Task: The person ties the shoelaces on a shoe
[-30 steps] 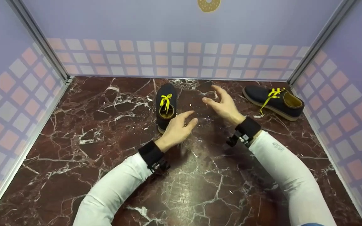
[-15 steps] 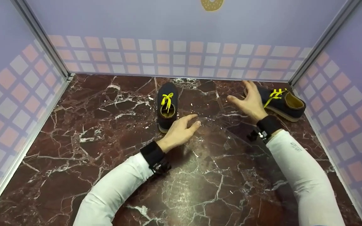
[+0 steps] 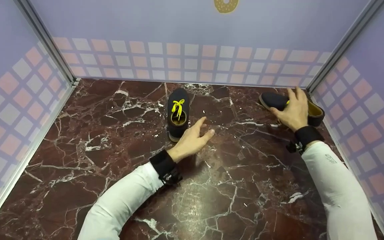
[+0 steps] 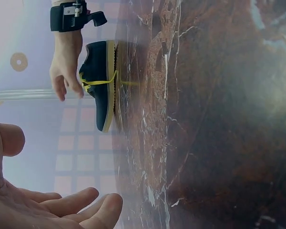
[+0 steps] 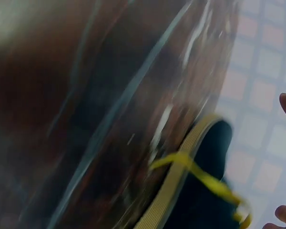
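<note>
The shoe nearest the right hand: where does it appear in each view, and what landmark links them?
Head: the shoe at right, partly hidden by the right hand.
Left wrist: the shoe upper left of centre, toe downward.
Right wrist: the shoe at bottom, right of centre, cut off.
Shared landmark: pink and white wall squares.

Glossy, smooth and stone-like in look across the veined base surface (image 3: 78, 200), with a pale sheen of reflected light. Smooth and softly satin on the printed wall panel (image 3: 145, 20); dull grey metal, by its look, along the corner strip (image 3: 345, 43). Matt and cloth-like on the bow-tied shoe (image 3: 179, 94) and the second shoe (image 3: 273, 100); rubbery and finely ribbed along the sole (image 5: 167, 191); flat and cloth-like in the yellow lace (image 5: 207, 179). Smooth cloth, lightly creased, in the white sleeves (image 3: 342, 186); matt black fabric in the wristbands (image 3: 308, 135); plastic-looking in the wrist mount (image 4: 99, 19), with metallic glints from the fittings (image 4: 77, 10)
</note>
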The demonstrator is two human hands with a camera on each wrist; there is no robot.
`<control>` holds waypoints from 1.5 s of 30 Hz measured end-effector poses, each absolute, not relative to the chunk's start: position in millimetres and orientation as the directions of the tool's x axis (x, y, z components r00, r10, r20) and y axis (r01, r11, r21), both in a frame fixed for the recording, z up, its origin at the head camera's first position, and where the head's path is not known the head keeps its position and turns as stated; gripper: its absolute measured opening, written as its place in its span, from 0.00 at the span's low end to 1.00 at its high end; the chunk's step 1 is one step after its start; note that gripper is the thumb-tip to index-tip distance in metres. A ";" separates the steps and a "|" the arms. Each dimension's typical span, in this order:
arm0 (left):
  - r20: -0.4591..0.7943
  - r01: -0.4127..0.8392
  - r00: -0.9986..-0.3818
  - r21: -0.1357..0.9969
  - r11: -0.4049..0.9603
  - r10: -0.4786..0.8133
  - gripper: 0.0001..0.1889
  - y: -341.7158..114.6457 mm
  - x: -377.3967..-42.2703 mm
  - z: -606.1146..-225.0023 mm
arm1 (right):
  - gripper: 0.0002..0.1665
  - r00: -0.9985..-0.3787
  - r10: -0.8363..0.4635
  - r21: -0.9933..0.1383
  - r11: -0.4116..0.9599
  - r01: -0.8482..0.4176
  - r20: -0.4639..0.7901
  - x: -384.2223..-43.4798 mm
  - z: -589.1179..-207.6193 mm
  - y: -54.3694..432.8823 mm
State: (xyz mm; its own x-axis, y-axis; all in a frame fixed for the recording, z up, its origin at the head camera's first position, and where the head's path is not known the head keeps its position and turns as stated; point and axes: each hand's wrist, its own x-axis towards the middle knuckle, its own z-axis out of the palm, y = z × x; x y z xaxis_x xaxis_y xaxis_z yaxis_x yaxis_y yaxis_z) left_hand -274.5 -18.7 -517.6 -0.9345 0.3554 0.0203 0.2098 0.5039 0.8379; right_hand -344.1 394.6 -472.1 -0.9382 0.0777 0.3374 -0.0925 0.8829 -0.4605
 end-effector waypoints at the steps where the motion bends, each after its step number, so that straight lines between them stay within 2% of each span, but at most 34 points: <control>1: 0.015 0.206 -0.935 0.838 0.506 0.356 0.46 -18.9 -273.7 -517.0 | 0.60 -0.938 0.082 -0.451 0.889 -0.085 0.338 -343.3 -472.8 400.1; 7: 0.000 0.191 -0.933 0.849 0.493 0.361 0.44 -19.7 -260.2 -499.2 | 0.65 -0.943 0.116 -0.417 0.909 -0.026 0.311 -340.5 -473.0 431.7; 14: -0.033 0.163 -0.932 0.850 0.501 0.360 0.43 -18.1 -249.7 -484.2 | 0.70 -0.969 0.149 -0.383 0.922 0.064 0.197 -337.3 -484.7 473.8; 18: -0.040 0.154 -0.932 0.854 0.496 0.359 0.43 -18.3 -251.6 -486.0 | 0.70 -0.979 0.145 -0.352 0.932 0.086 0.145 -334.9 -493.1 487.6; 24: 0.001 0.185 -0.941 0.837 0.514 0.337 0.45 -17.4 -271.9 -516.7 | 0.66 -0.983 0.125 -0.275 0.958 0.084 0.133 -337.3 -494.1 490.7; 31: -0.044 0.144 -0.936 0.858 0.493 0.350 0.43 -17.6 -254.8 -488.9 | 0.65 -0.984 0.136 -0.268 0.958 0.102 0.112 -337.5 -494.6 487.1; 45: -0.037 0.150 -0.938 0.853 0.499 0.345 0.42 -15.9 -253.4 -482.9 | 0.63 -0.986 0.131 -0.248 0.964 0.102 0.106 -334.3 -490.1 474.0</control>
